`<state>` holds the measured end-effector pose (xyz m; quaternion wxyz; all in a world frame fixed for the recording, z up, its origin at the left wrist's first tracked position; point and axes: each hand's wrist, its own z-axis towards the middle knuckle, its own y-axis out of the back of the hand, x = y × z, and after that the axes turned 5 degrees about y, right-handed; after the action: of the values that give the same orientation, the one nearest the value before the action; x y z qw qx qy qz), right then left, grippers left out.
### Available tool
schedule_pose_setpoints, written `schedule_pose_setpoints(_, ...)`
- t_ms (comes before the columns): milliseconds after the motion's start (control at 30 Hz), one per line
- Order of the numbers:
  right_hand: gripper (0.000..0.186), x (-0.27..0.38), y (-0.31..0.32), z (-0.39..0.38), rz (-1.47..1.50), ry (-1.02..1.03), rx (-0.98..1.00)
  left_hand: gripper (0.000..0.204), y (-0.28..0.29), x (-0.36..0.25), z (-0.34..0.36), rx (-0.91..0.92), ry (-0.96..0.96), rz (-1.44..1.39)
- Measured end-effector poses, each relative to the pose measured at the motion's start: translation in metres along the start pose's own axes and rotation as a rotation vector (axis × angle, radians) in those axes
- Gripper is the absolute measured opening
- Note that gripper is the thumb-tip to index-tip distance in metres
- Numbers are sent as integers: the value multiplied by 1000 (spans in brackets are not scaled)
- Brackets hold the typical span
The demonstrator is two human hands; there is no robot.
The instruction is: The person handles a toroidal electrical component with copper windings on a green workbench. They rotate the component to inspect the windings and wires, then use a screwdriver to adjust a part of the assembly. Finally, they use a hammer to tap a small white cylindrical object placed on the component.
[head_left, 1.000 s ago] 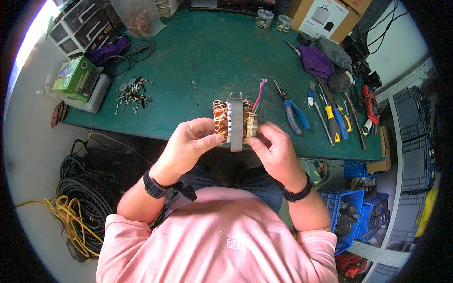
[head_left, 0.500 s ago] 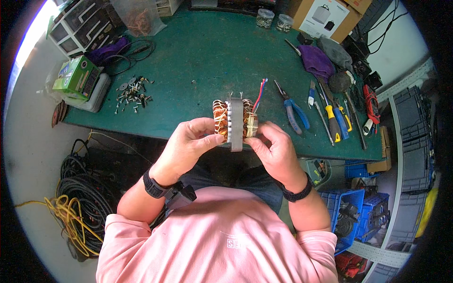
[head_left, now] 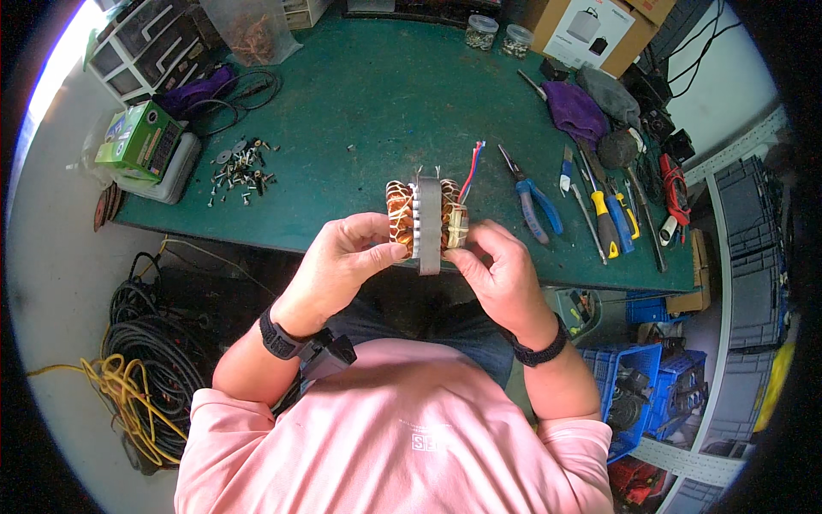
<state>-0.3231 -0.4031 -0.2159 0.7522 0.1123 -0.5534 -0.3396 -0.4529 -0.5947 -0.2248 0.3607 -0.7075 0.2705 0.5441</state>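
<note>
Presently, fingers (head_left: 370, 225) of the left hand (head_left: 332, 264) and right hand (head_left: 505, 272) are grasping a stator (head_left: 430, 224) at the desk's (head_left: 338, 193) near edge; its gray core (head_left: 431, 214) is running fore-and-aft, windings (head_left: 397, 206) facing sideways, leads (head_left: 468, 176) pointing away.

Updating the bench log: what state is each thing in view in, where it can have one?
Copper-wound core, held at both ends
Left hand, closed on the left winding
Right hand, closed on the right winding
Red and blue wires, free-ended
Pliers, lying, handles apart
Screws, loose heap
Jars, upright, holding small parts
Clear bag, holding copper-coloured material
Black cables, coiled
Yellow cable, loosely looped
</note>
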Motion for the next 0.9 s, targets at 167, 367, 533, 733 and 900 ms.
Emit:
schedule_pose_setpoints(167,19,1,2,1,-36,-20,28,26,0,0,1,5,2,-27)
schedule_pose_setpoints(367,19,4,3,1,-34,-9,23,28,1,1,1,2,9,-35)
schedule_pose_setpoints(533,20,5,3,2,-40,-10,21,29,1,0,2,-5,17,-27)
schedule_pose_setpoints(733,22,3,2,3,-66,2,22,29,1,0,4,-9,9,-28)
schedule_pose_setpoints(900,23,-1,0,7,-49,20,8,28,4,3,7,-20,1,26)
